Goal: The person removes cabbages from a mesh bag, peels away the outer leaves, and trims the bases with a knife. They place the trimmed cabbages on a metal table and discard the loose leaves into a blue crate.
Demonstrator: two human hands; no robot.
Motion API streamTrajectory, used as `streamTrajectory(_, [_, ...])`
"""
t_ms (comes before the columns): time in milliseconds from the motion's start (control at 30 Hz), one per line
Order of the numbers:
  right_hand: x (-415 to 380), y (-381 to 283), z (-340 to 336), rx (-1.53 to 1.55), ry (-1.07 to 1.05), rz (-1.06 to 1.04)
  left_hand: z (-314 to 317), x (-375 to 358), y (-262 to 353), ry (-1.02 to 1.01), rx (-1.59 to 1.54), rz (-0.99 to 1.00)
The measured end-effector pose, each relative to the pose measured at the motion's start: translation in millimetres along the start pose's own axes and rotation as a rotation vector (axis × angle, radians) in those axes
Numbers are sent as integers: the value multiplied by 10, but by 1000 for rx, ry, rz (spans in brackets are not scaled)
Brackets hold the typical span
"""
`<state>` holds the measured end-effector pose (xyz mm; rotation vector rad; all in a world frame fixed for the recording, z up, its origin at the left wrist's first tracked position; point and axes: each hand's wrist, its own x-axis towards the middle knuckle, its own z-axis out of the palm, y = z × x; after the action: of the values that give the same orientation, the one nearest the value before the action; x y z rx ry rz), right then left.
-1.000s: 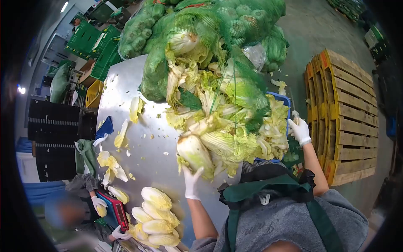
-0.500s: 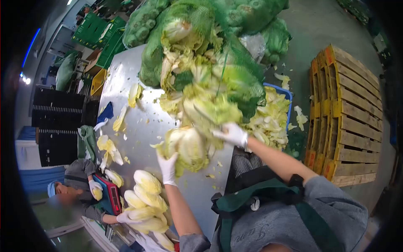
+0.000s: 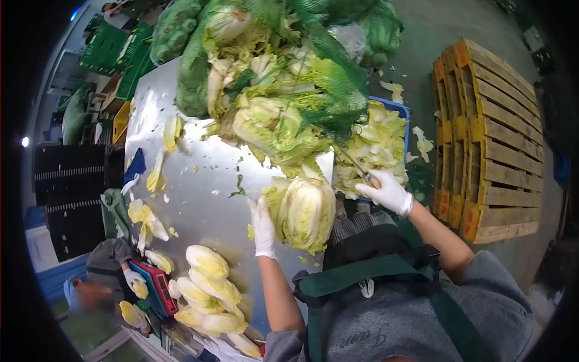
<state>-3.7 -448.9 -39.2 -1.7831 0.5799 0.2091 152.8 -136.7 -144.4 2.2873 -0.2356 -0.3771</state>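
We see one cabbage [image 3: 307,214] at the edge of the metal tabletop [image 3: 211,175], just in front of the dark green apron [image 3: 356,274]. Our left hand [image 3: 263,228], in a white glove, is open along the left side of this cabbage, with the fingers pointing away from us; it does not close around it. Our right hand [image 3: 391,193], also gloved, is closed on the handle of a knife [image 3: 373,179], and the blade points away and to the left, over the leaves [image 3: 380,142] in the blue bin [image 3: 407,114].

Beyond the cabbage there is a heap of leafy heads [image 3: 271,123], partly under green netting [image 3: 341,81]. On the left part of the tabletop we see some loose yellow leaves [image 3: 145,220], and nearer to us a group of pale cabbages [image 3: 211,289] lies close together. Beside this group is a red scale [image 3: 167,292] — another person [image 3: 105,262] is there, with a gloved hand on a small yellow head [image 3: 140,289]. On the right, wooden pallets [image 3: 506,151] stand on the floor, well apart from the tabletop.
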Motion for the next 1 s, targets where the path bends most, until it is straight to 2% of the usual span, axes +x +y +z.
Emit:
streamTrajectory(33, [-95, 203, 46, -118, 121, -201, -116, -23, 124, 7, 32, 3])
streamTrajectory(67, [-202, 302, 79, -129, 144, -204, -175, -73, 339, 46, 85, 21])
streamTrajectory(133, [-370, 388, 146, -119, 113, -79, -202, -268, 871, 157, 209, 65])
streamTrajectory(167, [-435, 365, 200, -130, 169, -106, -115, -410, 1108, 230, 278, 94])
streamTrajectory(200, [-493, 273, 213, -133, 156, -45, 16, -561, 1262, 206, 334, 140])
streamTrajectory(267, [-507, 333, 318, -159, 270, -282, 275, -840, 1455, 163, 451, 230])
streamTrajectory(367, [-458, 354, 394, -197, 117, -182, 511, -891, 1494, 104, 642, 123])
streamTrajectory(400, [-427, 337, 421, -196, 51, -144, 519, -868, 1426, 96, 601, 135])
streamTrajectory(433, [-384, 339, 487, -132, 99, -259, 511, -824, 1322, 89, 560, 145])
streamTrajectory(533, [-255, 275, 585, -248, 30, -247, 474, -773, 1204, 70, 464, 185])
streamTrajectory(567, [-208, 275, 627, -310, 42, -303, 465, -763, 1171, 69, 447, 202])
streamTrajectory(767, [-101, 281, 653, -534, -36, -265, 484, -752, 1146, 104, 477, 229])
streamTrajectory(1000, [225, 145, 816, -565, -71, -200, 520, -706, 1062, 139, 485, 248])
